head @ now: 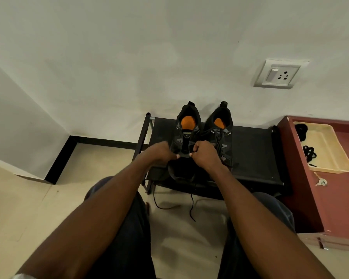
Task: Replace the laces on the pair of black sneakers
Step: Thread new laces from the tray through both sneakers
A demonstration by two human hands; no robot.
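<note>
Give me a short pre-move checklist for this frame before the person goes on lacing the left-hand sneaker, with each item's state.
1. Both hands at the sneaker being laced: ok. The left hand and right hand meet at the lower eyelets of the left sneaker.
2. Lace held: ok for the right hand, which pinches it; left hand cannot tell.
3. Sneaker steady on the black rack: ok, upright beside the right sneaker.
4. Lace ends free: ok, they hang toward the floor, no knots visible.
5. Lace through both bottom eyelets: cannot tell, hands cover them.
6. Spare laces within reach: ok, in the tray.
</note>
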